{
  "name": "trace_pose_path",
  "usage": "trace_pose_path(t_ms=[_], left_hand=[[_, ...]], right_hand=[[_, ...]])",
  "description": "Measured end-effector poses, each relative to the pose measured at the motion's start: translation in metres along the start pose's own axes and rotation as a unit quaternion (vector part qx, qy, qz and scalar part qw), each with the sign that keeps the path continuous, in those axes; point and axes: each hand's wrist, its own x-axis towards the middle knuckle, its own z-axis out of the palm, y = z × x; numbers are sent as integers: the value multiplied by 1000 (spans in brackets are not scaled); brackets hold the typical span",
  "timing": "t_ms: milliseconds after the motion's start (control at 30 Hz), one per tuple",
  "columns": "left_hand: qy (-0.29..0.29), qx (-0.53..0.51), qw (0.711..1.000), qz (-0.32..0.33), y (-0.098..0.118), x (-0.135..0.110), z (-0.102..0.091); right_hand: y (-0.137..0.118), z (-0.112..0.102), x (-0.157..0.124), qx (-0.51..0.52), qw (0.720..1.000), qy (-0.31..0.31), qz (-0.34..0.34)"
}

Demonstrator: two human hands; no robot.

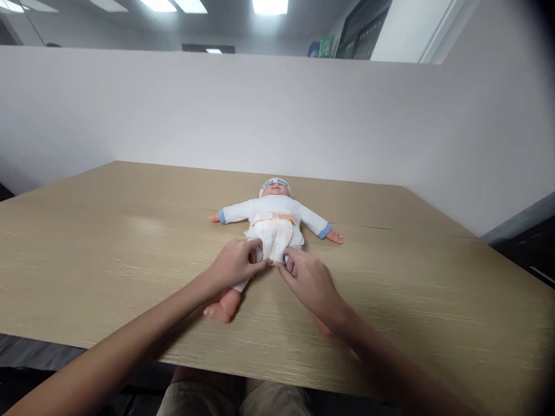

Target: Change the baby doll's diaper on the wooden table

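Observation:
A baby doll (276,203) lies on its back, head away from me, arms spread wide. It wears a white top with blue cuffs and a white headband with dark lettering. Around its hips is a white diaper (274,234) with an orange print at the waist. My left hand (237,261) pinches the diaper's edge beside the doll's leg on the left. Opposite it, my right hand (309,277) pinches the diaper near the other leg. The thumbs almost meet between the legs. One bare foot (224,306) shows by my left wrist; the other is mostly hidden under my right forearm.
The wooden table (130,260) has a thin seam running across it behind the doll. A pale partition wall (217,110) rises at its far edge. A dark object (529,242) stands beyond the right edge. My knees are below the near edge.

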Motion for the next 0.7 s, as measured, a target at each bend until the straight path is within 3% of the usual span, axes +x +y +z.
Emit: trace_pose_path(t_ms=[167, 367, 567, 700], left_hand=[[21, -43, 999, 23, -10, -1, 4], [63, -87, 991, 75, -7, -7, 3], [43, -90, 992, 71, -6, -5, 3], [28, -88, 995, 32, -10, -3, 5]], right_hand=[[3, 5, -4, 15, 998, 39, -42], [0, 6, -10, 15, 998, 39, -43], [-3, 8, -11, 17, 999, 28, -25], [1, 11, -6, 56, 997, 52, 12]])
